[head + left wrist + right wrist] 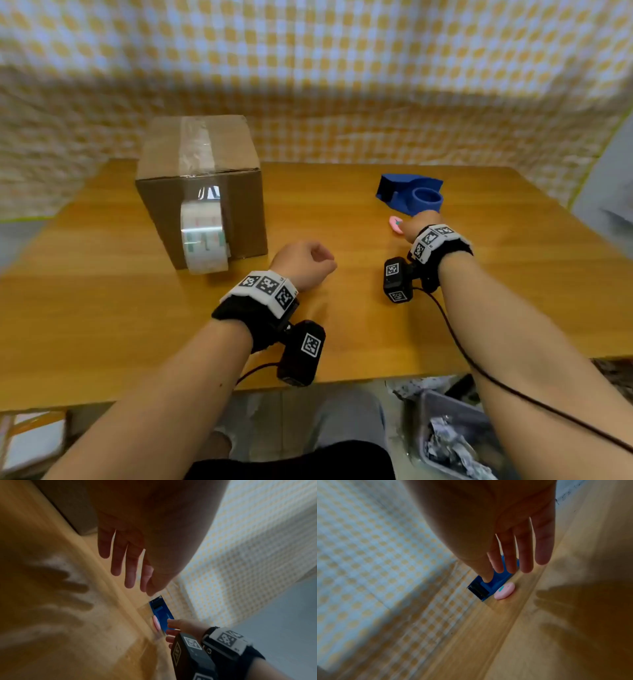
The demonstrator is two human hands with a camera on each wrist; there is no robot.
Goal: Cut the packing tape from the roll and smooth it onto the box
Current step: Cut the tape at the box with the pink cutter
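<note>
A cardboard box (239, 212) stands at the table's left rear, with clear tape (197, 144) running over its top. The tape roll (204, 236) hangs against the box's front face, still joined to that strip. My left hand (305, 263) hovers empty right of the roll; the left wrist view shows its fingers (126, 561) straight. My right hand (419, 224) reaches over a small pink oval cutter (395, 224), with its fingers (518, 547) extended just above the cutter (504, 591) and holding nothing.
A blue tape dispenser (411, 193) lies just behind the pink cutter, close to my right fingers. The wooden table (342, 325) is backed by a yellow-checked cloth (342, 85). A grey bin of crumpled scraps (448, 442) sits below the table's front edge at the right.
</note>
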